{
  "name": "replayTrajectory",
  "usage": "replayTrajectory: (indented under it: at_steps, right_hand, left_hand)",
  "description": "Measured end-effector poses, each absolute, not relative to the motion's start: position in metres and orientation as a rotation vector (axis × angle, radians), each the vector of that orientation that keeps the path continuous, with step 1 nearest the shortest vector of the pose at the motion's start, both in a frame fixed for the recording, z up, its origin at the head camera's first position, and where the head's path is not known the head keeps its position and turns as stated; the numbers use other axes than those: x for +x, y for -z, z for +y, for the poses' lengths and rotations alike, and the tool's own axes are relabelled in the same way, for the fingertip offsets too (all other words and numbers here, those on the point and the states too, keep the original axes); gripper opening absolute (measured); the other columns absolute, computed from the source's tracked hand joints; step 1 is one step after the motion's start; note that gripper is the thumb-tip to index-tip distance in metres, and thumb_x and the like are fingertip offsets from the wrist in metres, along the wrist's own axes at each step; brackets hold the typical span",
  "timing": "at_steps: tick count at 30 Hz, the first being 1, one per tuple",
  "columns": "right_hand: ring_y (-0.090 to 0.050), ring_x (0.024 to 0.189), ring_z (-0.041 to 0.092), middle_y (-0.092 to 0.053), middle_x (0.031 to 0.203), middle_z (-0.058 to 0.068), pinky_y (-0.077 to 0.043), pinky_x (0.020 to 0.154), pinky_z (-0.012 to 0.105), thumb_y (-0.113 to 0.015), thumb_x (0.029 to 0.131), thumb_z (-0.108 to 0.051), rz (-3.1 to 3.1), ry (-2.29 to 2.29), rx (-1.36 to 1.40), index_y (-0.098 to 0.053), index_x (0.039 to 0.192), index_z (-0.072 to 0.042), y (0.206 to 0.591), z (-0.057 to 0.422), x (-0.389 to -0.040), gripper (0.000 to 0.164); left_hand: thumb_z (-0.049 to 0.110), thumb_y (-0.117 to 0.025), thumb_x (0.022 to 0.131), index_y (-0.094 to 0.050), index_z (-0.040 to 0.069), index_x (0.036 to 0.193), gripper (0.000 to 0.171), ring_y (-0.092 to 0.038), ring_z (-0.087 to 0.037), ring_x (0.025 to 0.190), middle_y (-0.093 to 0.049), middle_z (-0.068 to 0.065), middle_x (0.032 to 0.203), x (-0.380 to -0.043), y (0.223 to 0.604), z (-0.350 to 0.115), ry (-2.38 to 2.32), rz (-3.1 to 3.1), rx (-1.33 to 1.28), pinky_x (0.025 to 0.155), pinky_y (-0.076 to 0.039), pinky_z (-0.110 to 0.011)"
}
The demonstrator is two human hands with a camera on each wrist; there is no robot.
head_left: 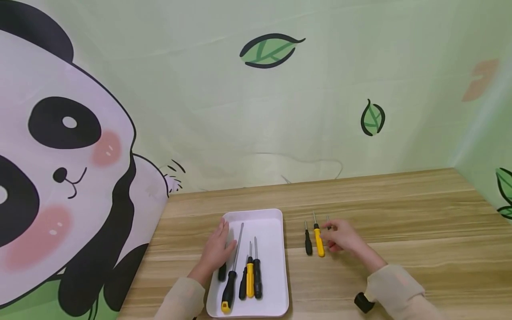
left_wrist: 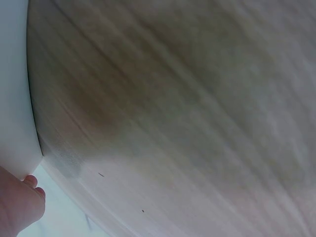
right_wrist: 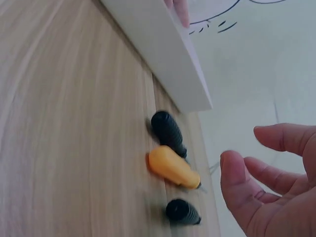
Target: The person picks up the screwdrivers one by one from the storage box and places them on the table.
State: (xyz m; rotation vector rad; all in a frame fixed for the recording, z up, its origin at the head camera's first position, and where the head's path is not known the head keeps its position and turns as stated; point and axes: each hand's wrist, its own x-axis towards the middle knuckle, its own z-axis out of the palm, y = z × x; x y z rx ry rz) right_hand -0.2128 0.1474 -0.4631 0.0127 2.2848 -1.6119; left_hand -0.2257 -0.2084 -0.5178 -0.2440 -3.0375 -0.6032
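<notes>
- Head view: right of the white tray [head_left: 276, 266], on the wooden table [head_left: 420, 209], a row of three small screwdrivers: the short black screwdriver [head_left: 308, 244] nearest the tray, then the yellow screwdriver [head_left: 319, 242], then the outer black screwdriver [right_wrist: 183, 212], partly hidden in this view by the right hand [head_left: 341, 235].
- Right of the tray, with that hand, thumb and fingers parted in the right wrist view, nothing held between them.
- At the tray's left rim, the left hand [head_left: 218, 246], fingers fairly straight, nothing gripped; whether pressing or merely resting, impossible to tell.
- Inside the tray, a black handle [head_left: 222, 272] half covered by that hand, plus a long screwdriver [head_left: 229, 289] and three smaller ones beside it, handles toward the near end.
- By the look of the row outside the tray: probably light, stiff, hardly fragile; black handles ribbed, so likely good to hold; yellow handle smoother-looking, perhaps readier to slip or roll.
- Best taken across the middle of the handle, between thumb and fingertips. Avoid the thin metal shaft: poor purchase there, and likely swinging under the heavier handle.
</notes>
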Motion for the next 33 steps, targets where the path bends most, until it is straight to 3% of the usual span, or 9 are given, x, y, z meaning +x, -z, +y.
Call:
replayTrajectory:
  at_steps: [8, 15, 24, 33]
  right_hand:
    - [-0.054, 0.064, 0.012, -0.054, 0.075, 0.004, -0.052, 0.056, 0.029, -0.056, 0.082, -0.008, 2.176, 1.719, -0.168, -0.043, 0.12, 0.012, 0.458, 0.138, -0.206, 0.045]
    - [-0.057, 0.067, 0.014, -0.06, 0.082, 0.011, -0.053, 0.06, 0.036, -0.058, 0.083, -0.01, 2.162, 1.723, -0.294, -0.044, 0.118, 0.012, 0.455, 0.129, -0.201, 0.044]
    - [-0.055, 0.062, 0.015, -0.058, 0.078, 0.009, -0.05, 0.053, 0.03, -0.058, 0.08, -0.009, 2.212, 1.701, -0.355, -0.048, 0.113, 0.01, 0.45, 0.114, -0.194, 0.039]
    - [-0.053, 0.065, 0.011, -0.059, 0.083, 0.013, -0.052, 0.057, 0.033, -0.058, 0.079, -0.007, 2.286, 1.648, -0.456, -0.051, 0.109, 0.009, 0.454, 0.098, -0.189, 0.036]
  left_hand:
    - [0.035, -0.049, 0.088, -0.023, 0.002, 0.139, 0.066, -0.021, -0.03, 0.134, -0.013, -0.013, 0.148, -0.225, 0.517, -0.207, 0.582, -3.035, -0.244, 0.106, -0.023, -0.047]
    - [0.034, -0.049, 0.088, -0.023, 0.002, 0.139, 0.066, -0.021, -0.03, 0.134, -0.012, -0.012, 0.148, -0.225, 0.517, -0.208, 0.592, -3.043, -0.235, 0.107, -0.023, -0.046]
    - [0.034, -0.049, 0.088, -0.024, 0.001, 0.139, 0.066, -0.022, -0.031, 0.133, -0.014, -0.014, 0.148, -0.226, 0.518, -0.208, 0.59, -3.028, -0.254, 0.106, -0.023, -0.047]
    - [0.033, -0.049, 0.088, -0.023, 0.001, 0.139, 0.066, -0.021, -0.031, 0.133, -0.013, -0.014, 0.148, -0.225, 0.516, -0.209, 0.594, -3.034, -0.262, 0.106, -0.023, -0.047]
